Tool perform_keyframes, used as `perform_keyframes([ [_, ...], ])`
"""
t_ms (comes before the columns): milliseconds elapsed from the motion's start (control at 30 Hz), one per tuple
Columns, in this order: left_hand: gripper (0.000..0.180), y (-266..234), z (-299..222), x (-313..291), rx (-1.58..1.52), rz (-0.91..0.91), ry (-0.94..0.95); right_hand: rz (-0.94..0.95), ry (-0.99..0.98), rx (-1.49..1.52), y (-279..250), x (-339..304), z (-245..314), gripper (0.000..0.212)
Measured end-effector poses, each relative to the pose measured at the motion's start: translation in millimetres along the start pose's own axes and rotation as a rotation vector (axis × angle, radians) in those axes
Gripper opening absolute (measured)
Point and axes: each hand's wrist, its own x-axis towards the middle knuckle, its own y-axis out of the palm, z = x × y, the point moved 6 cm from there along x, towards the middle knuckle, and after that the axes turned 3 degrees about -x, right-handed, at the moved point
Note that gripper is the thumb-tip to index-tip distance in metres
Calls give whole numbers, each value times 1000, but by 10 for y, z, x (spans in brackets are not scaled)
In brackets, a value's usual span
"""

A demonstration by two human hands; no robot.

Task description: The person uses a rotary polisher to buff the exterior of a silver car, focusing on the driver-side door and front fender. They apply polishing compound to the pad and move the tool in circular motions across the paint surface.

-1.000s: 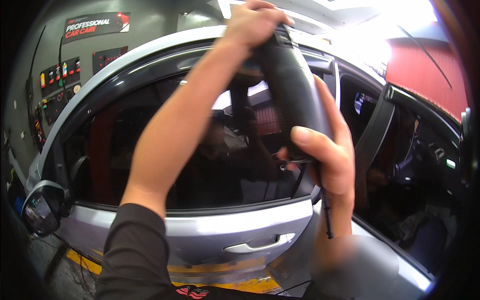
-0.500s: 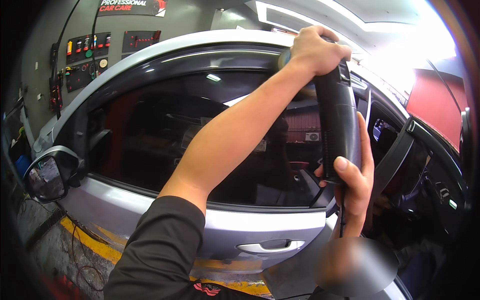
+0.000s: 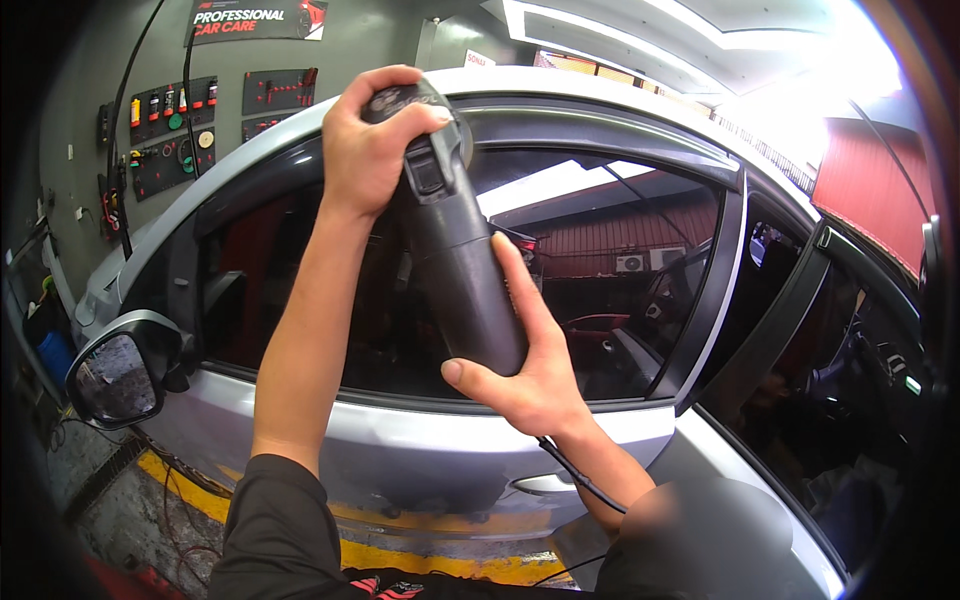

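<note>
A black corded polisher (image 3: 462, 265) slants across the silver car's front side window (image 3: 620, 290). My left hand (image 3: 365, 150) is wrapped over its head at the top. Around the rear end of its body curves my right hand (image 3: 530, 375), thumb on the near side and fingers along the far side. From that end the black cord (image 3: 585, 480) runs down past my right forearm. The head lies up by the dark visor strip (image 3: 590, 130) above the glass. Its pad is mostly hidden behind the head and my left hand, so I cannot tell if it touches the strip.
The side mirror (image 3: 118, 378) juts out at left. A door handle (image 3: 545, 485) is below the window. At right the rear door (image 3: 870, 350) stands open. Tool panels (image 3: 175, 120) hang on the grey wall. A hose (image 3: 175, 510) lies on the yellow-striped floor.
Both hands have moved left with the polisher along the top of the window. The polisher now leans, its head farther left than its rear end. My left arm has become more upright.
</note>
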Motion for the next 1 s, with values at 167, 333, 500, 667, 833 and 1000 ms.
perform_keyframes([
  [167,41,-58,7,-64,-22,-6,64,10,-11,7,15,11,-70,113],
  [333,42,212,85,-37,264,36,125,-84,-94,86,-161,-55,-284,117],
  [500,44,454,129,-120,372,59,280,-132,-64,190,-208,-177,-412,115],
  [667,45,325,166,-149,220,24,198,-117,-62,232,-86,-189,-456,116],
  [833,46,-88,72,-166,251,8,188,-102,-69,126,208,-86,-482,122],
  [1000,44,-603,-79,-186,222,-18,210,-25,-172,30,597,32,-391,112],
])
